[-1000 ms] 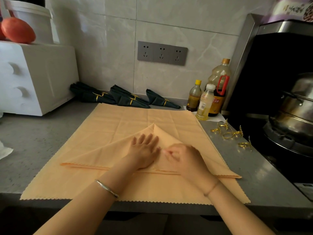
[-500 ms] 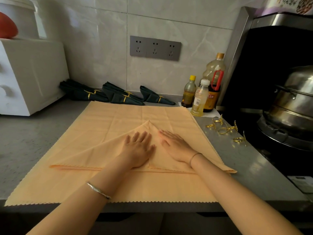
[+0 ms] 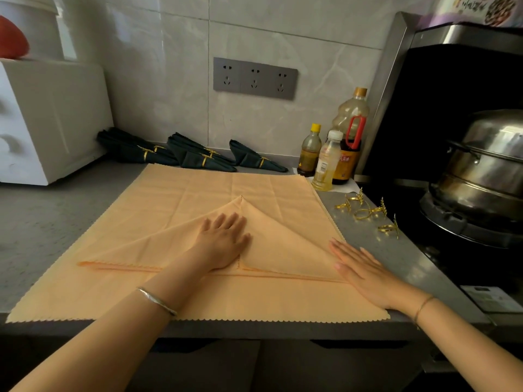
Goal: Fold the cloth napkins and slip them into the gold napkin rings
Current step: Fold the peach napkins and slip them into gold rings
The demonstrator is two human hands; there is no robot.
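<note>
A large orange napkin [image 3: 198, 190] lies spread on the grey counter [image 3: 42, 222]. A second orange napkin [image 3: 280, 247], folded into a triangle, lies on top of it. My left hand [image 3: 223, 239] presses flat on the middle of the triangle. My right hand [image 3: 365, 270] lies flat, fingers straight, on the triangle's right corner. Three loose gold napkin rings [image 3: 368, 212] sit on the counter to the right of the cloth. Several dark green napkins [image 3: 198, 154], folded and held in gold rings, lie along the back wall.
Three bottles [image 3: 334, 154] stand at the back right corner of the counter. A steel pot [image 3: 486, 165] sits on the stove at the right. A white appliance [image 3: 48, 120] stands at the back left. The counter's front edge runs just under the cloth's scalloped hem.
My right hand has slid from the triangle's middle out to its right corner, flattening as it went. My left hand has stayed pressed on the centre.
</note>
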